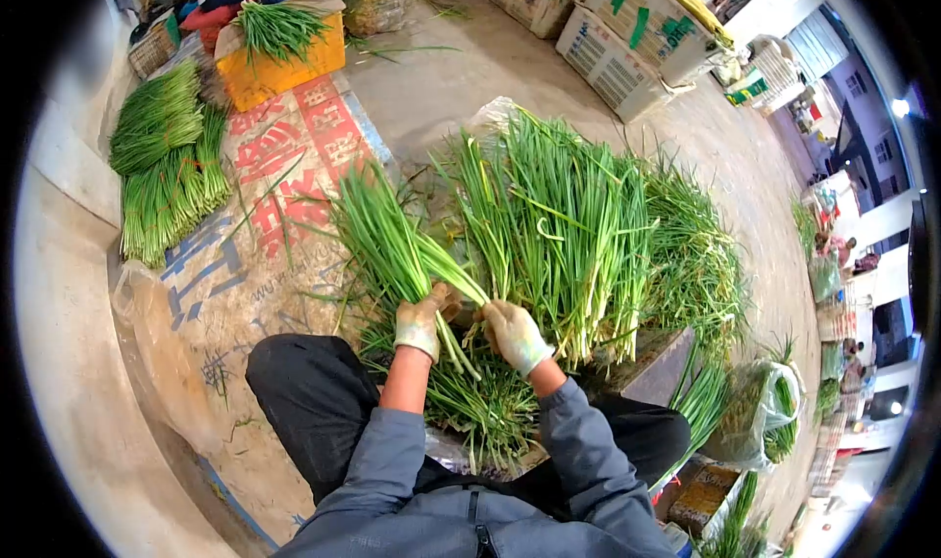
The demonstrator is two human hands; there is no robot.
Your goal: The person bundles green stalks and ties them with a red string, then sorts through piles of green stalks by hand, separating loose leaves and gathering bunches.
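Observation:
My left hand (420,325), in a pale glove, is closed round a bunch of long green stalks (377,230) whose leaves point up and to the left. Beside it, my right hand (512,331), also gloved, grips the pale ends of a few stalks (453,267) that slant across toward the bunch. A large pile of green stalks (564,220) lies just beyond my right hand. Loose leaves (480,406) lie below both hands, between my knees. The fingertips of both hands are partly hidden.
Tied green bundles (162,166) are stacked at the left by the wall. An orange box (284,68) bears more greens. White crates (613,63) stand at the back. At the right are a plastic bag of greens (750,416) and distant people.

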